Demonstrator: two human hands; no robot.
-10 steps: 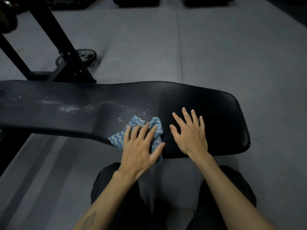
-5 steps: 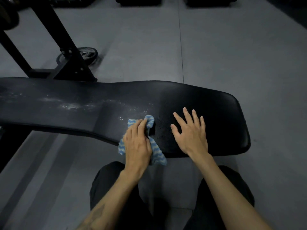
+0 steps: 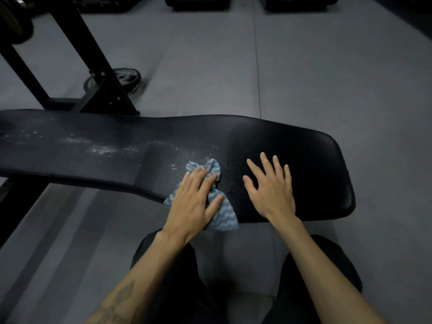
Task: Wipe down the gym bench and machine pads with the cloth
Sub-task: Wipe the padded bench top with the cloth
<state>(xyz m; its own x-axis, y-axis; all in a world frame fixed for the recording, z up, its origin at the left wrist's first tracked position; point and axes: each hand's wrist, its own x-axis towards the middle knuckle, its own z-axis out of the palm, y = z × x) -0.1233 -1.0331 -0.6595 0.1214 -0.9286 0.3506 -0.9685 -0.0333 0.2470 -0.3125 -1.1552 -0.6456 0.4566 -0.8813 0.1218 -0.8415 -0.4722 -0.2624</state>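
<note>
A long black gym bench pad (image 3: pixel 292 141) stretches across the view, with white dusty specks on its left half. A blue-and-white wavy-striped cloth (image 3: pixel 224 213) lies bunched on the pad's near edge, partly hanging off it. My left hand (image 3: pixel 195 202) presses down on the cloth with straight fingers, covering its middle. Just to the right of the cloth, my right hand (image 3: pixel 271 190) rests flat on the bare pad, fingers spread.
A black steel rack frame (image 3: pixel 93 73) rises behind the bench at the left. A round weight plate (image 3: pixel 126 78) lies on the grey floor beside it. Dark equipment bases (image 3: pixel 198 2) stand at the far edge. My dark-trousered legs (image 3: pixel 177 277) are below the bench.
My left hand had curled around the cloth and bunched it; now its fingers are straight again, pressing on the bunched cloth. The right hand has stayed put.
</note>
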